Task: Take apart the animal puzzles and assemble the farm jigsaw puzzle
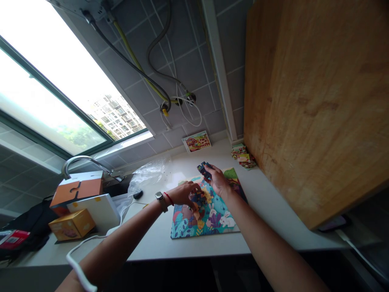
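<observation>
A colourful jigsaw puzzle (185,229) with rabbits and plants lies on the white counter. My right hand (218,180) is closed on a small stack of dark blue puzzle pieces (204,169), raised over the puzzle's far edge. My left hand (185,194) reaches over the puzzle, its thumb and fingers apart around a loose heap of puzzle pieces (199,198). Those fingers partly cover the heap, so I cannot make out each piece. A watch and a red cord circle my left wrist.
A picture card (197,141) leans against the tiled wall. More puzzle pieces (244,157) are piled beside a big wooden board (304,101) at right. On the left are clear plastic wrap (148,172), a faucet (88,159), an orange box (75,190), a smaller yellow box (72,224) and a white cable (74,259).
</observation>
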The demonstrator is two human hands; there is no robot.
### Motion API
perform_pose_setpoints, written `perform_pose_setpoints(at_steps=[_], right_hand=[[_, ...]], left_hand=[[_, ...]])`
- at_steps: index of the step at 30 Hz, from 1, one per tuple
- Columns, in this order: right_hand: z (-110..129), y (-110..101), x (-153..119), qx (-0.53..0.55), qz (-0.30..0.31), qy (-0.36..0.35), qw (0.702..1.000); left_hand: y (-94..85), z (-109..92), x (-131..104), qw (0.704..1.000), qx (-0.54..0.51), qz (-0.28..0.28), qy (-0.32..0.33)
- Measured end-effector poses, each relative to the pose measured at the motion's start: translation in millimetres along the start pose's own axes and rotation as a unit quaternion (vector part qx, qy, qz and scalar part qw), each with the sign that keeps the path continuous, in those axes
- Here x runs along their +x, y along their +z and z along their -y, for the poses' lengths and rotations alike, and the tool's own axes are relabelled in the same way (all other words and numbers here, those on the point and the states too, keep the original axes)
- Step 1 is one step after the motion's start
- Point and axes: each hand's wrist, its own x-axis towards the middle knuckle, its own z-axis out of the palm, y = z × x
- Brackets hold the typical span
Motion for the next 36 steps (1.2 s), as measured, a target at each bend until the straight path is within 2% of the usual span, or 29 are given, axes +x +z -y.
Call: perform_pose_setpoints(at_steps=[4,9,12,17,19,23,25,27,31,36], right_hand=[[0.5,-0.1,-0.5,-0.001,0.001,-0.001,1.000],[2.3,1.4,-1.6,-0.002,-0.001,-0.003,1.000],[2.9,1.7,-2.3,-0.001,-0.001,-0.004,1.000],[2.8,1.5,-2.3,-0.002,-0.001,-0.005,1.000],[2.7,1.4,-2.1,-0.003,-0.003,-0.004,1.000],[2.9,0.7,-2.2,-0.007,-0.003,-0.003,1.000],[2.8,0.2,-2.2,-0.009,-0.001,-0.003,1.000],[2.4,-0.3,-2.0,-0.010,0.001,-0.004,1.000],[1.1,-0.8,-1.5,-0.011,0.000,-0.008,1.000],[0.6,-0.6,-1.3,-0.012,0.000,-0.010,1.000]], left_hand=[[-3.8,-2.9,4.8,1.000,0.008,0.008,-0.011],[-6.9,-4.2,1.3,1.000,0.006,-0.011,0.014],[-7.8,0.6,-3.8,0.999,-0.044,-0.027,0.012],[-13.9,10.3,-12.4,0.988,-0.144,-0.054,-0.032],[-17.9,9.3,-15.8,0.982,-0.184,-0.035,-0.031],[-20.0,-6.8,-22.5,0.970,-0.228,0.082,0.018],[-15.1,-18.9,-24.7,0.971,-0.203,0.111,0.055],[-7.3,-29.9,-25.5,0.983,-0.146,0.088,0.071],[5.5,-42.4,-23.8,0.996,-0.054,0.043,0.061],[7.8,-42.8,-23.4,0.999,-0.039,0.029,0.008]])
